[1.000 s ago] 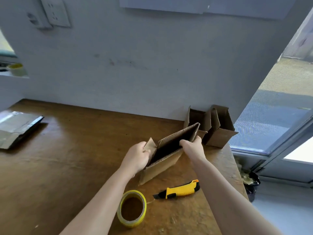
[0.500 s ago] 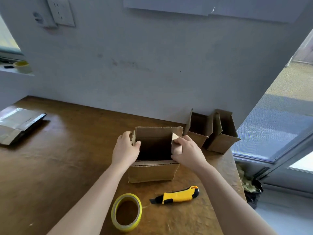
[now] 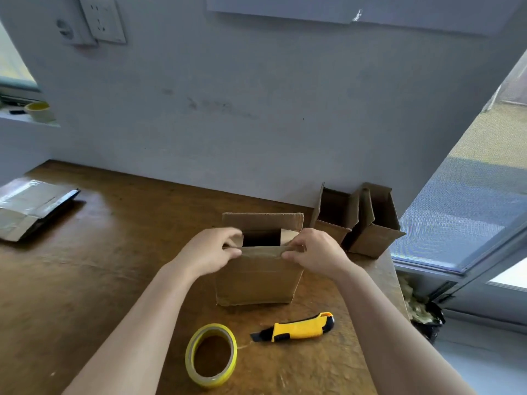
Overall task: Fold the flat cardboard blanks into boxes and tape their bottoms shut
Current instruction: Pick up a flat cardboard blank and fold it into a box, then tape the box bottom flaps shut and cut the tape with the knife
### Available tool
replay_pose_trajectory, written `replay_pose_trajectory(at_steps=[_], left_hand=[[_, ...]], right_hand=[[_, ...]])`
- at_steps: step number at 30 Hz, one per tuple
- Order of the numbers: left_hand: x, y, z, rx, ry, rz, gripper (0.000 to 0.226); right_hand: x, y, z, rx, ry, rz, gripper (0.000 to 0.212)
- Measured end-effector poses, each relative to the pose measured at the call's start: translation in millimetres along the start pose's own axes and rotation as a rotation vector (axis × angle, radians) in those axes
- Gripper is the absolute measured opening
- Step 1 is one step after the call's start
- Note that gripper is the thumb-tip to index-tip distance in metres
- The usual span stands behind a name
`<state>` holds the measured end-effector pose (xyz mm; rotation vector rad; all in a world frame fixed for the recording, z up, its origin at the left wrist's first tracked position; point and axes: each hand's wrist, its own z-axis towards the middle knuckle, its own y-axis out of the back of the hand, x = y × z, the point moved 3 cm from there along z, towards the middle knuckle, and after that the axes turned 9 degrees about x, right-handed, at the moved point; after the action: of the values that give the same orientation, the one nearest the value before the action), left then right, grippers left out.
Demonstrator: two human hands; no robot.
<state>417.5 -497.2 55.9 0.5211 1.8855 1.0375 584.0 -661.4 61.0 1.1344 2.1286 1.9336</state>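
Observation:
A brown cardboard box [image 3: 256,277] stands squared up on the wooden table [image 3: 114,266], its open end facing up. My left hand [image 3: 209,250] grips its left top corner, fingers curled over the small side flap. At the right top corner my right hand [image 3: 316,253] holds the other side flap. Both side flaps are bent inward and the near flap is bending in too; the far flap still stands upright. A yellow-cored roll of tape [image 3: 211,355] lies in front of the box, a yellow and black utility knife [image 3: 296,329] to its right.
Two folded boxes [image 3: 362,223] stand against the wall at the table's back right corner. A stack of flat blanks in shiny wrap [image 3: 31,206] lies at the far left. The table's right edge drops off near the glass door. Another tape roll [image 3: 40,111] sits on the window ledge.
The flattened blank was opened into a square tube and set upright on the table. Both hands moved to its top corners and pressed the side flaps inward.

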Motion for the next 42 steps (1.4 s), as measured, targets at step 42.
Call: replay_pose_trajectory(at_steps=[42], left_hand=[[58, -136, -62, 0.139, 0.301, 0.273, 0.035]], right_hand=[[32, -58, -7, -0.281, 0.101, -0.139, 0.038]])
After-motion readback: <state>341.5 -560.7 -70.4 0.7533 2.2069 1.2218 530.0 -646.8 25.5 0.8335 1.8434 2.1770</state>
